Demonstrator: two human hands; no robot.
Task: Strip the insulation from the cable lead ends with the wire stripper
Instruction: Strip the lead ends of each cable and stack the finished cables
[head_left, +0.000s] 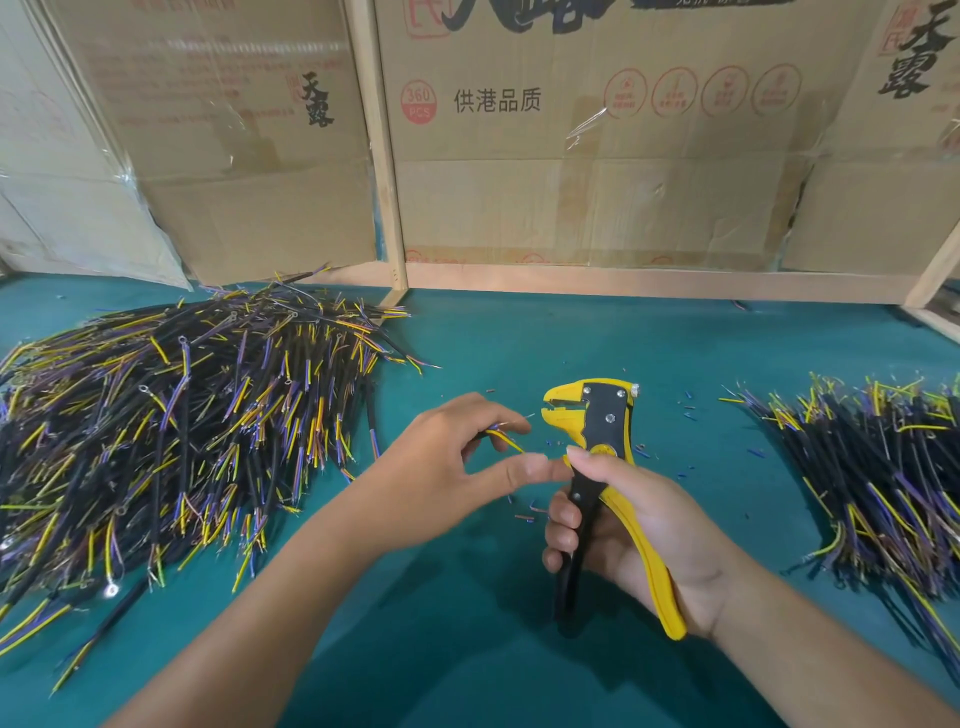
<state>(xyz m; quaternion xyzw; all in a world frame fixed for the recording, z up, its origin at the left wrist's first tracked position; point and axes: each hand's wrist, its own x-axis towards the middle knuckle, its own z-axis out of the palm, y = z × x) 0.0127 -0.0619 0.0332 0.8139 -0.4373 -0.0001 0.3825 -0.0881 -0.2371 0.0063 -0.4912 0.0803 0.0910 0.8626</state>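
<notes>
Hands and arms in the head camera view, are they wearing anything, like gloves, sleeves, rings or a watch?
Nothing worn shows. The left hand and right hand are both bare, with no gloves. No rings show on the visible fingers, and no watch or band on either wrist. Both forearms are uncovered down to the bottom edge of the picture, with no sleeve in view. The nails look short and unpainted.

A teal work surface (467, 338) covers the bench. Behind it, flattened cardboard boxes (587, 156) stand upright as a backdrop, printed with black characters and red round symbols. A wooden frame (382, 156) of pale battens runs vertically between the boxes and along their base where they meet the teal work surface. Clear plastic film (78, 228) hangs over the cardboard at the far left; a strip of what appears to be tape (587, 127) clings to the centre box.
</notes>
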